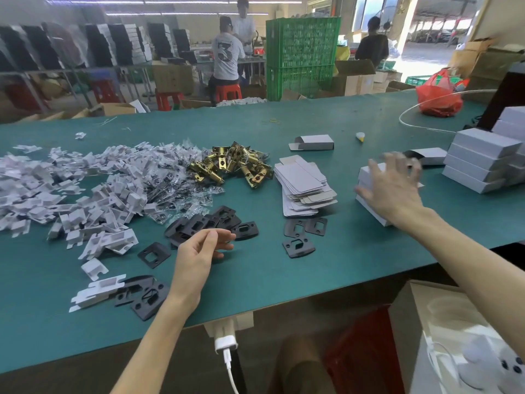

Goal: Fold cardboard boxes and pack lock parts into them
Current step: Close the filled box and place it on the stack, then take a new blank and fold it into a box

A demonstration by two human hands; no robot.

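On the green-topped table (284,280) the person's left hand (199,251) hovers low in the middle of the frame, just over a heap of black metal strike plates (204,223). Its fingers (224,237) are loosely curved, thumb close to them, and hold nothing I can see. The right hand (395,191), blurred, is at centre right with its fingers (397,160) spread wide over a small stack of closed white cardboard boxes (369,173); whether it touches them I cannot tell. Between the two hands lies a stack of flat pale cardboard box blanks (304,189), with three more black plates (301,237) just below it. Left of the blanks sits a pile of brass latch bolts (233,166), and beyond that a wide heap of white plastic pieces (71,189). A taller stack of finished white boxes (480,163) stands at the right edge.
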